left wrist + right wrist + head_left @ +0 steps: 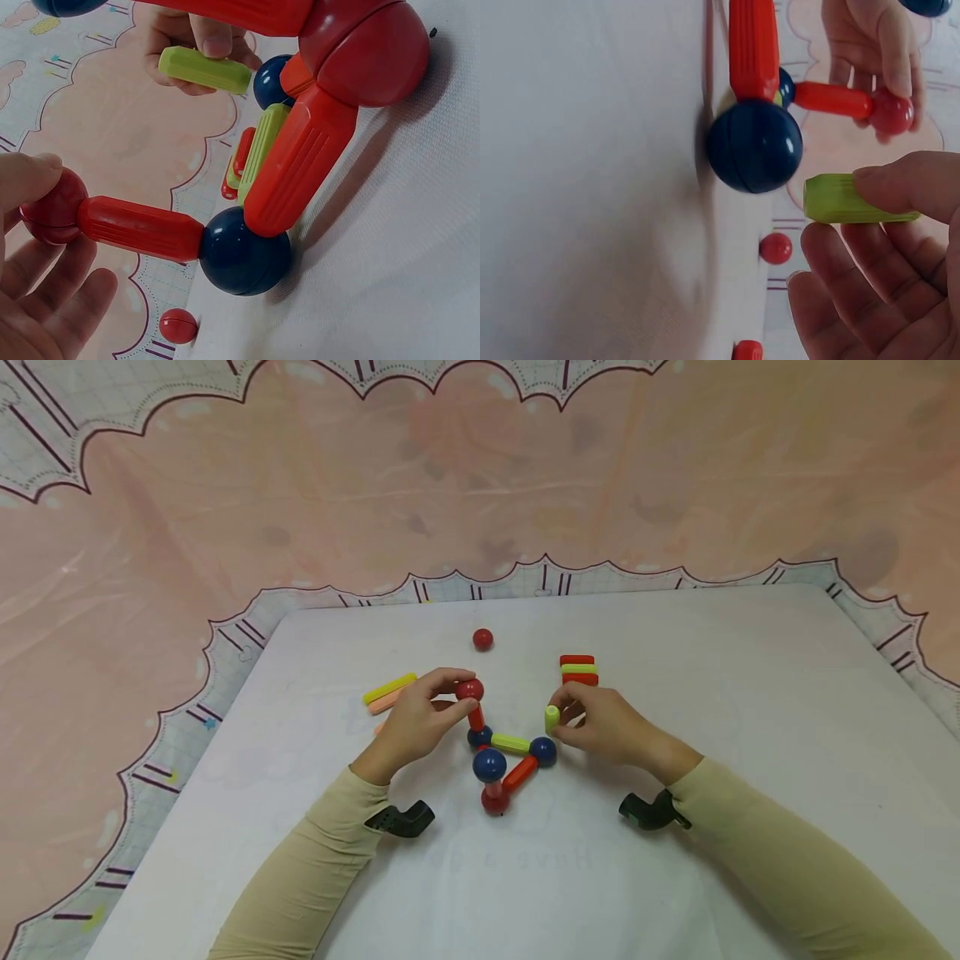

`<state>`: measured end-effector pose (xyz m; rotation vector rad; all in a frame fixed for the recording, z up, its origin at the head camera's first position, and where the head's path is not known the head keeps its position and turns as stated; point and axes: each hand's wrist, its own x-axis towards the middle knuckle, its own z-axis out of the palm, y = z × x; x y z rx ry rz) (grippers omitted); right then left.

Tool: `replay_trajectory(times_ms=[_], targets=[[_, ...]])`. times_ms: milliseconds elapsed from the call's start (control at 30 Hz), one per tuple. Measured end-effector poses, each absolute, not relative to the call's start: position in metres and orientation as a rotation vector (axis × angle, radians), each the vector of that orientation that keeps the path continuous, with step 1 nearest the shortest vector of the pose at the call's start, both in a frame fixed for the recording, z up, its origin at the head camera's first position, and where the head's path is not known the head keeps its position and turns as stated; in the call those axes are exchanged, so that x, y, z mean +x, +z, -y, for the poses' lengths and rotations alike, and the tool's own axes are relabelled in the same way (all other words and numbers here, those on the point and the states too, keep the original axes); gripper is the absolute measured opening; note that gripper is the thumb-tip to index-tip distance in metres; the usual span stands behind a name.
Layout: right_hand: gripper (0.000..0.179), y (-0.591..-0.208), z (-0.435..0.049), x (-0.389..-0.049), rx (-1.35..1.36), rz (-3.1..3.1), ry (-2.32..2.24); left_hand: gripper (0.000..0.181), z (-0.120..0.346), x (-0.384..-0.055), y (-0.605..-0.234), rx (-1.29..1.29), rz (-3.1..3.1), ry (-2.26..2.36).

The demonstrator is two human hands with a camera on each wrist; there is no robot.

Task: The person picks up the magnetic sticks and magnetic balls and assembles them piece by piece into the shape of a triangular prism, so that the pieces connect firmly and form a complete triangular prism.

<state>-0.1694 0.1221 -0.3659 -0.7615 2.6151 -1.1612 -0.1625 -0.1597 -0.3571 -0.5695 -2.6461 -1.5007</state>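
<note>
Right hand (600,722) pinches a short green rod (552,718) between thumb and fingertips; remaining fingers loosely bent. Rod is off the table (750,693), at the right side of the part-built frame, long axis close to upright, lower end bare and facing down. Key relation: the right-hand blue ball (543,751) sits on the table below that bare end and slightly to the left of it in the head view. Right wrist view shows a small gap between rod end and ball, the rod off to one side rather than squarely over it. Right hand clearly the nearer to this ball. Judgement: a slight sideways shift and a lowering would line the two up; the upright axis already suits. Left hand (416,720) grips the upper red ball (469,690), thumb and fingers about it, at the top of a standing red rod (476,718) whose foot meets the left-hand blue ball (478,737). A lying green rod (511,744) joins the two blue balls; a slanting red rod (521,773) runs from the right-hand one to the near red ball (495,801). Possible trouble: pressing off-centre might make the ball roll or twist the frame.
</note>
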Motion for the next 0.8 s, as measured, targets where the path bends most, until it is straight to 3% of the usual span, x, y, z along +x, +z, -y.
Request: replay_trajectory(times_ms=[800], targets=[[0.022,-0.3642,-0.1146,-0.1588,-0.844,-2.582,-1.149,0.036,0.1593,-0.163,-0.356,-0.579,2.657,-1.496]])
